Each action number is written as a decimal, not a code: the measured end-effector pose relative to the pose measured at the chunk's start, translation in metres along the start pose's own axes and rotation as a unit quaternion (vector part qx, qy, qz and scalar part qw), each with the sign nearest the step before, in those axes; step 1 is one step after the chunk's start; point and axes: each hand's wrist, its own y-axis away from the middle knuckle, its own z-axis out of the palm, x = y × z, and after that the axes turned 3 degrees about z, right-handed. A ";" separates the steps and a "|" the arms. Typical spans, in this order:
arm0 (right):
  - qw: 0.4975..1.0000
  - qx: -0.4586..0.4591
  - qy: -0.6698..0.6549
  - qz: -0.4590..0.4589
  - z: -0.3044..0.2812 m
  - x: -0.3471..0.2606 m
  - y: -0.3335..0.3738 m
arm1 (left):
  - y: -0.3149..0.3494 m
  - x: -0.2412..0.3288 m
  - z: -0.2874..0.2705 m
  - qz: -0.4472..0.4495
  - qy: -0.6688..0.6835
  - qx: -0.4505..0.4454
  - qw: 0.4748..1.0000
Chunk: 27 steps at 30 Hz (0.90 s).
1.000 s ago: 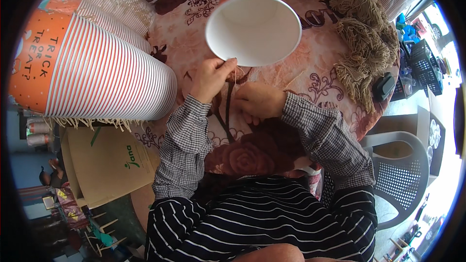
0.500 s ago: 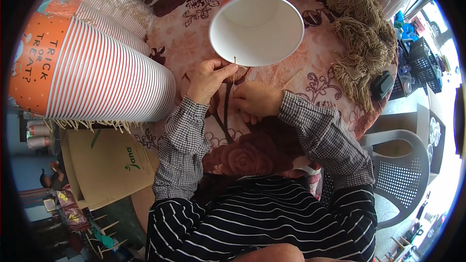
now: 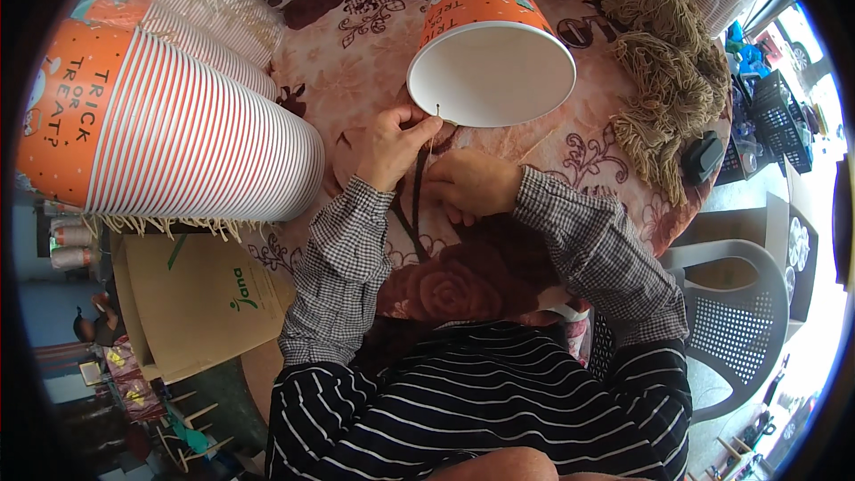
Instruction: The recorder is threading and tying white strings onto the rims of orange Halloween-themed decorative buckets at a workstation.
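Note:
An orange paper bucket with a white inside lies on its side at the middle of the table, its mouth toward me. A thin tan cord passes through a small hole near its lower left rim. My left hand is closed at that rim, thumb and forefinger pinching the cord by the hole. Just below and to the right, my right hand has its fingers curled around the cord's lower part. Its fingertips are partly hidden under the hand.
Nested stacks of like buckets lie at the left, some wrapped in clear plastic. A heap of tan cords and a small dark object rest at the right. A cardboard box stands below left, a grey plastic chair at right.
The bucket has shifted a little right and turned, so more of its orange printed side shows. My left hand has moved slightly right with it; my right hand has hardly moved.

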 end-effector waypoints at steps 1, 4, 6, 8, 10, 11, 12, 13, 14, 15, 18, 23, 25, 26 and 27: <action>1.000 0.000 0.000 0.000 0.000 0.000 0.000 | 0.000 0.000 0.001 0.000 0.000 0.000 1.000; 1.000 0.004 -0.013 0.007 -0.001 0.000 0.001 | -0.002 0.000 0.002 -0.005 0.006 0.001 1.000; 0.999 0.019 -0.031 0.004 -0.002 -0.005 0.003 | -0.005 -0.009 -0.001 0.012 -0.005 0.016 1.000; 0.998 0.010 -0.052 -0.022 -0.003 0.000 0.002 | -0.013 -0.021 -0.002 0.004 0.031 0.041 0.999; 0.996 0.002 -0.073 -0.048 -0.005 0.004 0.003 | -0.019 -0.030 -0.006 0.030 0.012 0.098 0.995; 0.993 -0.022 -0.094 -0.073 -0.006 0.003 0.004 | -0.023 -0.031 -0.009 0.020 0.066 0.110 0.992; 0.987 -0.045 -0.115 -0.098 -0.007 0.002 0.005 | -0.026 -0.033 -0.012 0.011 0.120 0.121 0.985; 0.987 -0.048 -0.114 -0.099 -0.009 -0.001 0.008 | -0.028 -0.035 -0.015 0.011 0.167 0.137 0.976; 0.980 -0.060 -0.149 -0.121 -0.013 -0.003 0.013 | -0.027 -0.028 -0.014 0.011 0.167 0.137 0.976; 0.970 -0.071 -0.183 -0.143 -0.016 -0.005 0.017 | -0.026 -0.019 -0.013 0.007 0.276 0.153 0.949; 0.954 -0.004 -0.228 -0.196 -0.025 -0.008 0.020 | -0.022 -0.023 -0.019 0.009 0.412 0.148 0.899; 0.890 0.093 -0.390 -0.217 -0.034 -0.005 0.019 | -0.010 -0.029 -0.027 0.026 0.446 0.055 0.893; 0.876 0.110 -0.411 -0.226 -0.039 0.003 0.021 | -0.004 -0.008 -0.011 0.008 0.442 -0.024 0.897; 0.862 0.115 -0.431 -0.242 -0.039 0.002 0.020 | 0.001 0.001 -0.007 -0.005 0.429 -0.090 0.899; 0.854 0.096 -0.440 -0.261 -0.042 0.005 0.019 | 0.003 0.002 -0.005 0.007 0.421 -0.121 0.899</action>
